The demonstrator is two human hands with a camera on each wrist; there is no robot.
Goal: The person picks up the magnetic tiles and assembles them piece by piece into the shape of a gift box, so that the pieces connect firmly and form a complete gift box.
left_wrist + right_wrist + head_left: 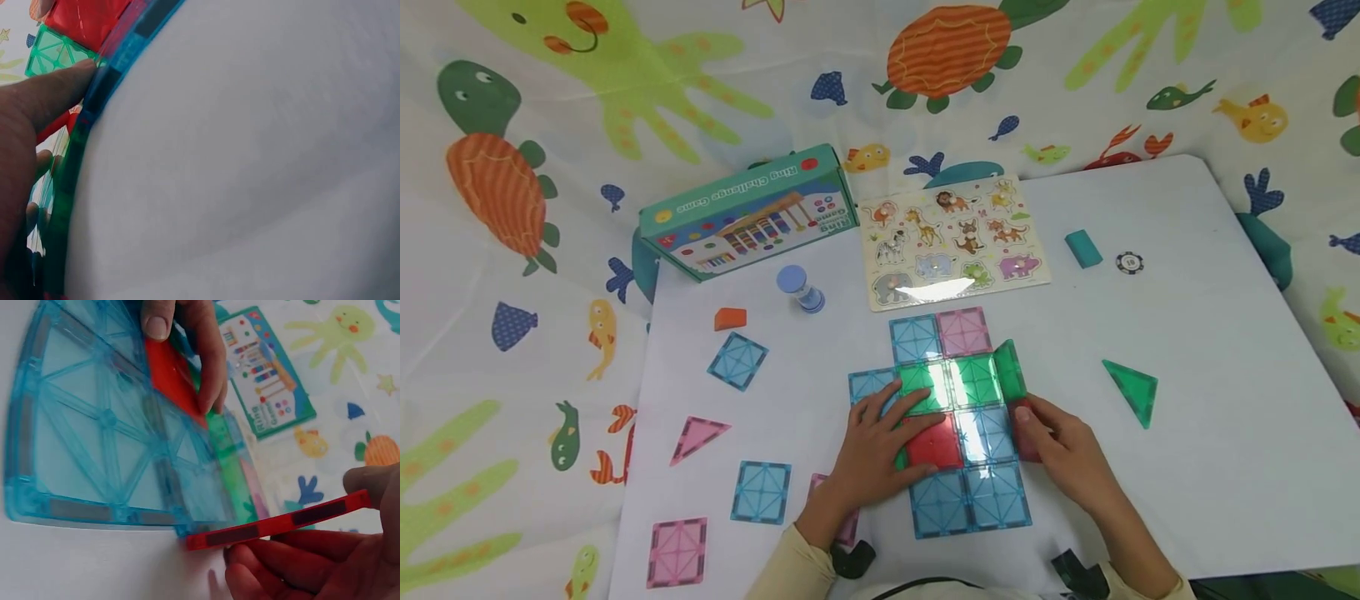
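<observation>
In the head view, the left hand (874,450) is laid across joined tiles (967,502), fingers outstretched; at their right edge a red tile (1026,433) is held by the right hand (1063,454). In the left wrist view, the tiles' edge is touched by one digit. In the right wrist view, the red tile is pinched between thumb and fingers, its end set against the joined tiles.

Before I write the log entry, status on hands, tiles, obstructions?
Left hand resting on tile layout. Right hand pinching red tile at layout's right edge. Raised green tile beside red tile; no obvious blockage.

The joined tiles (977,433) lie before the puzzle board (947,243).
</observation>
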